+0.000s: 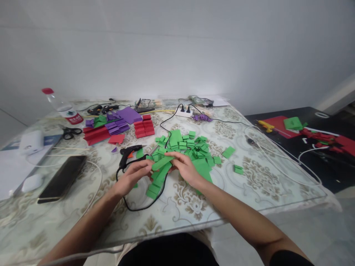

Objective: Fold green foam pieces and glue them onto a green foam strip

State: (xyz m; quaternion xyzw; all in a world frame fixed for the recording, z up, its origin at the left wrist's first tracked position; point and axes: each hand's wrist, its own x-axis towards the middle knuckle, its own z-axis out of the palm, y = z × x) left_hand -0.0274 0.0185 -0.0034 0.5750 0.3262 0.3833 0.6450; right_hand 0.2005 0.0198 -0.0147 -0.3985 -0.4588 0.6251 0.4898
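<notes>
Many small folded pieces [191, 144] lie on the table [249, 184], seemingly done; our left hand [135, 174] and right hand [184, 166] hold a green paper strip [163, 163] between bent fingers, over creased green paper [154, 189]; whether these join we cannot tell, and both strip and flat green sheet [202, 168] beside our right wrist seem unfinished

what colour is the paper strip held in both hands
Green; the paper strip shows best in the head view, the only one here.
</notes>
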